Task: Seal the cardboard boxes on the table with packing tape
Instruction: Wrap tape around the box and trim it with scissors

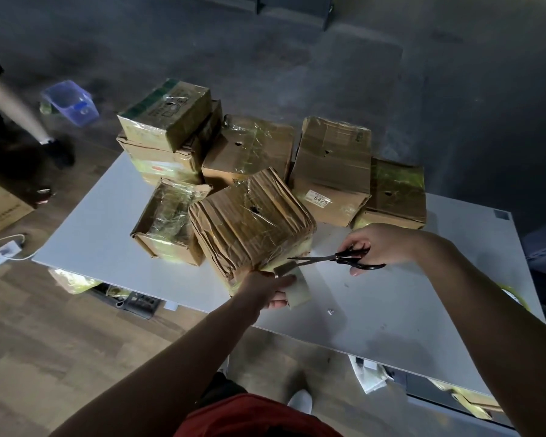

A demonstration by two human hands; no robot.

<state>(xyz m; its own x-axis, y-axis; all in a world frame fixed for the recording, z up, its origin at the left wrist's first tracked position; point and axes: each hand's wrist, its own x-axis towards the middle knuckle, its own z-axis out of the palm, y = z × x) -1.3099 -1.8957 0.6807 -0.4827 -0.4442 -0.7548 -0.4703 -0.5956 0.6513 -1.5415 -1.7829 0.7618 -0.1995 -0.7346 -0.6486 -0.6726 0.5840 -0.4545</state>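
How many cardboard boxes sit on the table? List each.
7: front box; left box; top stacked box on lower stacked box, back left; middle box; right box; far-right box. The stack may hide more.

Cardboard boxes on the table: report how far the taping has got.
Done: the boxes at the back show glossy tape across their tops. In hand: the nearest box is wrapped; the left hand holds the tape roll beside it while the right hand holds open scissors at the strip. Left: cut, press the end down; whether any box still needs tape, I cannot tell.
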